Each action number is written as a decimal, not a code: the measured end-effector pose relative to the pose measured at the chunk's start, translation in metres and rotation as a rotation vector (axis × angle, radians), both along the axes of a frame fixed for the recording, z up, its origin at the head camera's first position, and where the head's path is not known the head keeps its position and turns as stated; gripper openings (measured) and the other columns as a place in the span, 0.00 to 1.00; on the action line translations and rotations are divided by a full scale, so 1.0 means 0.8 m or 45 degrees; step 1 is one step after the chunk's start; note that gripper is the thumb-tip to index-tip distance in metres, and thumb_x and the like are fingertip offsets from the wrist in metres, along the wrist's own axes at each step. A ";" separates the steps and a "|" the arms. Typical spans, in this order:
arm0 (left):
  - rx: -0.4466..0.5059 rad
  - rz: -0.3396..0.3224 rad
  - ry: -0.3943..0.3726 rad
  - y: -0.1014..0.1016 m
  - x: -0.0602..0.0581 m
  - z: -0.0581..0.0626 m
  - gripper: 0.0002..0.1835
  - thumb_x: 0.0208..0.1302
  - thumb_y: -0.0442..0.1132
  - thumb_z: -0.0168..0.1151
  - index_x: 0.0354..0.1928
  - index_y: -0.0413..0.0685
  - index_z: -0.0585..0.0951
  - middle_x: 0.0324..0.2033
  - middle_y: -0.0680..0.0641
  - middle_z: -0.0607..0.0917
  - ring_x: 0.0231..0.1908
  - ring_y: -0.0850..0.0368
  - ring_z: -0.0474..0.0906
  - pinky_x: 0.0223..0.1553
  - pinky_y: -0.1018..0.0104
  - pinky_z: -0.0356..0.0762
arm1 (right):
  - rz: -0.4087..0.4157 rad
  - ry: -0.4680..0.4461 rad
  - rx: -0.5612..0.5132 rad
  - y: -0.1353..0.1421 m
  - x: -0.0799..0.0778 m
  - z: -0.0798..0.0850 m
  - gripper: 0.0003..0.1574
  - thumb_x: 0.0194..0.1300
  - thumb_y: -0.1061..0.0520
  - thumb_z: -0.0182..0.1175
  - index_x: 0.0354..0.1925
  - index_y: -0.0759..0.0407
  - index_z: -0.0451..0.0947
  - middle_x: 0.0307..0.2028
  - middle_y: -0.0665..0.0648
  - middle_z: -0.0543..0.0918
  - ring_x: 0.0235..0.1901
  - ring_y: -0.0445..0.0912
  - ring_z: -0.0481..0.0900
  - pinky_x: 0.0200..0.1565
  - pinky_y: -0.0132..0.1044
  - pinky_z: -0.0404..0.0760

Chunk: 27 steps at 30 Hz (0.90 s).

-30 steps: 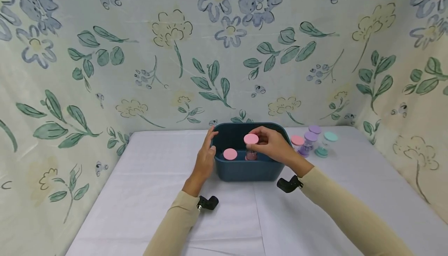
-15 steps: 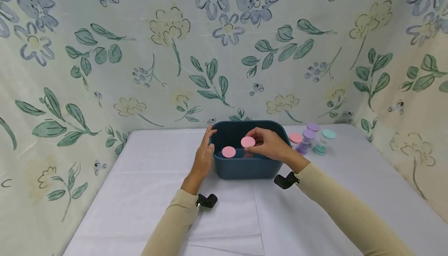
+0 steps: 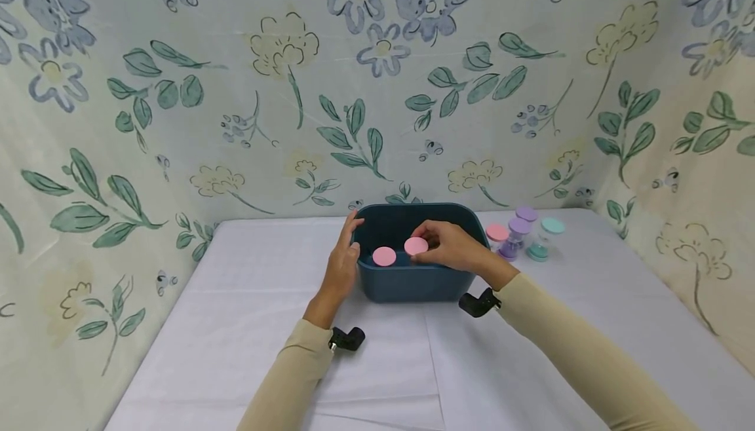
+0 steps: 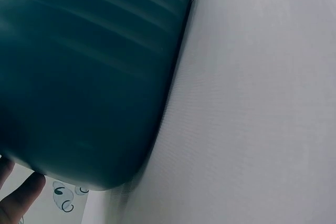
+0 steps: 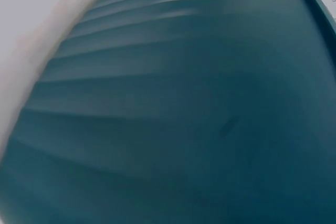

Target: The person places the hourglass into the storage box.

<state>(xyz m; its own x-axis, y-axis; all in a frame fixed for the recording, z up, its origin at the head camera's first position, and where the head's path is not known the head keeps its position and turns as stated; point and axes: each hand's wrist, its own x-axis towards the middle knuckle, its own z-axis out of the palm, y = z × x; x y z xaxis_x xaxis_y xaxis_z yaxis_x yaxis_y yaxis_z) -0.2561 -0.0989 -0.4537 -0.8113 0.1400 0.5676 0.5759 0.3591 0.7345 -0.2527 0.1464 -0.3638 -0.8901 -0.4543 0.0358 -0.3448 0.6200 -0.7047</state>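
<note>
A dark blue-teal bin (image 3: 420, 285) stands on the table, its ribbed outer wall (image 5: 131, 98) filling most of the right wrist view. Over its front rim reaches my right hand (image 3: 455, 247), pinching a pink-capped sand timer (image 3: 415, 246) low inside; the timer's lower part is hidden. Another pink-capped sand timer (image 3: 384, 256) stands to its left in the bin. My left hand (image 3: 342, 264) rests against the bin's left side with fairly straight fingers. In the left wrist view, fingertips (image 4: 32, 186) touch the bin's edge (image 4: 100, 98).
Right of the bin stand several sand timers: a coral-pink one (image 3: 497, 233), a purple one (image 3: 518, 234), another purple one (image 3: 526, 214) behind, and a teal one (image 3: 548, 234). White cloth (image 3: 265, 306) covers the table. A floral curtain (image 3: 283, 123) hangs behind.
My right hand has lowered the pink-capped sand timer deeper into the bin and slightly left. The left hand stays at the bin's side. The whole view has shifted slightly.
</note>
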 end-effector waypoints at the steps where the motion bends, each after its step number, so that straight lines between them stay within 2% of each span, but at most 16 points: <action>1: 0.000 0.001 0.004 0.000 0.000 0.000 0.31 0.71 0.47 0.34 0.75 0.51 0.53 0.74 0.52 0.54 0.73 0.54 0.46 0.66 0.37 0.51 | -0.003 -0.005 0.013 0.000 0.000 0.000 0.22 0.57 0.53 0.69 0.48 0.55 0.76 0.45 0.54 0.81 0.47 0.50 0.79 0.53 0.47 0.78; 5: -0.001 0.001 0.008 0.000 -0.001 0.001 0.31 0.71 0.46 0.34 0.75 0.50 0.53 0.74 0.53 0.55 0.73 0.53 0.46 0.66 0.37 0.51 | -0.012 -0.017 0.062 -0.002 0.001 0.001 0.20 0.58 0.54 0.68 0.48 0.55 0.76 0.45 0.54 0.80 0.48 0.50 0.78 0.53 0.47 0.78; 15: 0.007 0.004 -0.023 0.000 0.002 0.002 0.29 0.71 0.47 0.33 0.74 0.52 0.56 0.75 0.59 0.50 0.73 0.56 0.45 0.67 0.39 0.51 | -0.009 -0.019 0.124 -0.003 -0.002 0.000 0.21 0.58 0.53 0.68 0.48 0.55 0.76 0.44 0.53 0.80 0.48 0.50 0.78 0.53 0.47 0.78; 22: 0.025 -0.015 0.004 -0.002 -0.001 0.001 0.31 0.70 0.43 0.35 0.74 0.50 0.54 0.74 0.50 0.55 0.73 0.51 0.47 0.66 0.37 0.51 | 0.011 -0.078 0.109 -0.003 -0.001 0.000 0.21 0.58 0.54 0.69 0.48 0.56 0.76 0.43 0.54 0.81 0.44 0.49 0.79 0.50 0.44 0.80; 27: 0.025 -0.008 0.015 -0.002 -0.001 0.000 0.31 0.70 0.45 0.35 0.75 0.51 0.53 0.73 0.51 0.57 0.73 0.51 0.48 0.65 0.36 0.52 | 0.019 -0.098 0.112 -0.002 -0.003 0.000 0.21 0.58 0.54 0.69 0.48 0.57 0.76 0.44 0.54 0.81 0.44 0.49 0.80 0.48 0.42 0.81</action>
<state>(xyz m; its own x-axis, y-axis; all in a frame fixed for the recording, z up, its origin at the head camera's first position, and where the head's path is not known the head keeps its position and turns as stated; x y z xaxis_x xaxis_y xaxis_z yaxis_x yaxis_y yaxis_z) -0.2569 -0.1005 -0.4534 -0.8037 0.1337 0.5798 0.5866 0.3410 0.7345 -0.2548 0.1450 -0.3639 -0.8817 -0.4661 -0.0725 -0.3018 0.6756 -0.6727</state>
